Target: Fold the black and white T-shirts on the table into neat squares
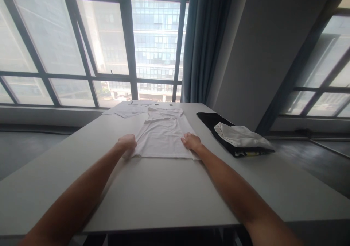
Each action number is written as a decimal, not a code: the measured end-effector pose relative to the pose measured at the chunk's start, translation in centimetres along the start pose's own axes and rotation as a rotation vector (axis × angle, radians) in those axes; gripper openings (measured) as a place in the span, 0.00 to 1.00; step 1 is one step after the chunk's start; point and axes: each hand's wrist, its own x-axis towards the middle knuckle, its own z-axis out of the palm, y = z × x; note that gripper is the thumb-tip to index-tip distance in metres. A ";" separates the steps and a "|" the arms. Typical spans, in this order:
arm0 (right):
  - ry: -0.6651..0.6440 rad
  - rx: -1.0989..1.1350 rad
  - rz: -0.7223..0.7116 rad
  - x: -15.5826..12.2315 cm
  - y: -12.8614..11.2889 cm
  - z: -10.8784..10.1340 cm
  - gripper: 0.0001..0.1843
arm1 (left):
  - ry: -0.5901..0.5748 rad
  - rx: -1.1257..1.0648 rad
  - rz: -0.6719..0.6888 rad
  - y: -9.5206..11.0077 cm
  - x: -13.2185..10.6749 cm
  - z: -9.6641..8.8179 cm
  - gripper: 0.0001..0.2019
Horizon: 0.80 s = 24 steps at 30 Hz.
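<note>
A white shirt [164,138] lies spread on the white table [166,195], its hem toward me and its upper part, somewhat bunched, at the far end. Soft wrinkles run across the fabric. My left hand [127,142] is closed on the shirt's left edge near the lower corner. On the opposite side, my right hand [191,141] has its fingers curled onto the right edge, a little above the hem. The fabric inside both grips is hidden by the fingers.
To the right, a folded black cloth item [212,121] lies with a crumpled white garment [242,135] on top. White sheets [131,109], perhaps paper, rest at the far left of the table. Beyond the table stand windows [155,41] and a blue-grey curtain [203,45].
</note>
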 end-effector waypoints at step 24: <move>0.168 0.094 -0.416 -1.7 -2.5 0.4 0.17 | 0.325 -0.287 0.333 6.3 -6.7 0.0 0.17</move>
